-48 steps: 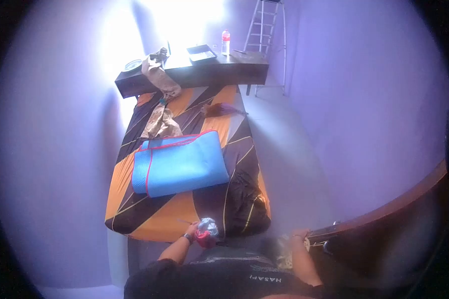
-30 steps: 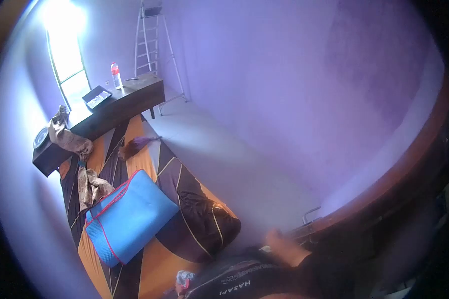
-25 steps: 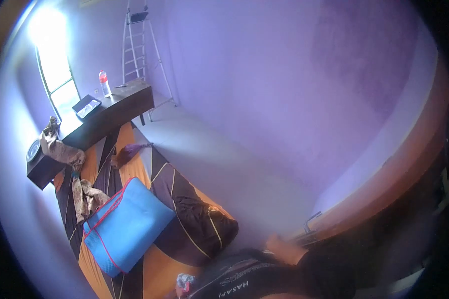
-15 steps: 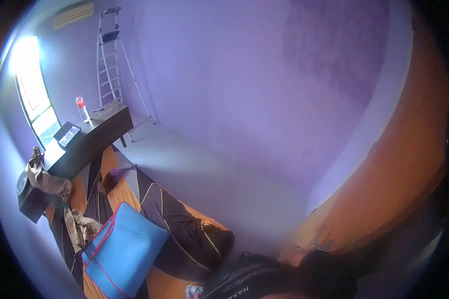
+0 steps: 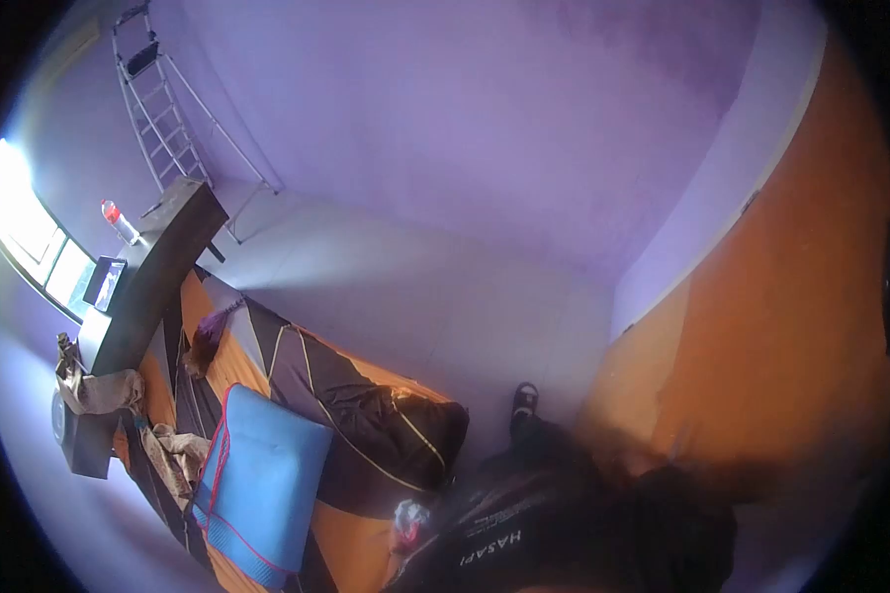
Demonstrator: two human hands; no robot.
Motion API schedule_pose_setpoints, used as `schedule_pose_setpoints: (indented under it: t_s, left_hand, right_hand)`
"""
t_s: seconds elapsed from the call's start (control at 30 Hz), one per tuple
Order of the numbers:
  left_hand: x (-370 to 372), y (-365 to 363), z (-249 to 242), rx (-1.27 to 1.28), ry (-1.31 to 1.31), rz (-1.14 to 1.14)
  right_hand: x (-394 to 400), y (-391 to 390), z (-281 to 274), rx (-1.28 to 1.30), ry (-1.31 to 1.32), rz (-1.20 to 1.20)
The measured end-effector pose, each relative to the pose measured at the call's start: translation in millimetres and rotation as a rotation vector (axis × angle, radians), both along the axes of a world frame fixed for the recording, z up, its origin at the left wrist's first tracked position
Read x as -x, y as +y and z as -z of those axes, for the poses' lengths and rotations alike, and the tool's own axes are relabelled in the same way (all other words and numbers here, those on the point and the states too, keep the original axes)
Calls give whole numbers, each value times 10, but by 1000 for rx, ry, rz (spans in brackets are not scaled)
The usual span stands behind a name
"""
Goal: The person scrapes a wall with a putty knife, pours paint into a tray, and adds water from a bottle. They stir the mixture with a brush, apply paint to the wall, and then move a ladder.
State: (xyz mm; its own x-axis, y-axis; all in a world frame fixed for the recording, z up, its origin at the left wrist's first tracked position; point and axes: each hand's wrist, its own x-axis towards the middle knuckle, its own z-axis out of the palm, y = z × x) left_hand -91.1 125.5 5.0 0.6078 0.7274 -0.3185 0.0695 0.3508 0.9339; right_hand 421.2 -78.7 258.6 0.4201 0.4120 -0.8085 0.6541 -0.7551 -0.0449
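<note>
Holding bundle (image 5: 411, 515) in left hand (image 5: 399, 559), fingers closed; best clear of door (image 5: 771, 306). Right hand (image 5: 639, 461) blurred; cannot tell its grip.

Bare metal ladder (image 5: 173, 128), clear plastic bottle (image 5: 119, 223), matt blue mat (image 5: 269, 466)

Black shirt (image 5: 583, 524), white lettering (image 5: 489, 550), possibly "HASAPI"

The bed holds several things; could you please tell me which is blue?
The folded mat is blue, with red edging; the crumpled cloth is brown, and the duster is brown and purple.
</note>
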Motion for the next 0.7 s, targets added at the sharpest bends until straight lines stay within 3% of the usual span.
schedule_pose_setpoints:
  t_s: [0.07, 0.2, 0.3, 0.43, 0.5, 0.57, 0.6, 0.63, 0.67, 0.7]
  left_hand:
    - [-97, 33, -2, 30, 37, 7]
    - [-696, 99, 16, 81, 80, -8]
    - [-1286, 50, -24, 104, 91, -95]
    - [-1874, -295, -175, 98, 96, -432]
    - [-2339, 85, -417, 377, -92, -510]
    - [-2682, 352, -677, 445, 19, -669]
    - [-2970, 587, -1018, 583, -80, -754]
    - [-3230, 750, -1307, 721, -185, -830]
    - [-3154, 933, -581, 736, -385, -595]
    - [-3433, 924, -935, 725, -397, -606]
  right_hand:
    - [-246, -948, 569, 0, 38, 101]
    - [-737, -1178, 1178, -1, 80, 276]
    - [-1453, -1061, 1587, -15, 94, 332]
    - [-2592, -299, 2281, -56, 138, 188]
    - [-3320, -48, 2739, -89, 143, 104]
    - [-3763, 613, 2858, -134, 137, 83]
    - [-3827, 947, 2740, -138, 145, 51]
    - [-3832, 1366, 2478, -306, 195, 50]
    - [-3737, 1821, 2061, -474, 244, 55]
    - [-3636, 2232, 1706, -516, 343, 69]
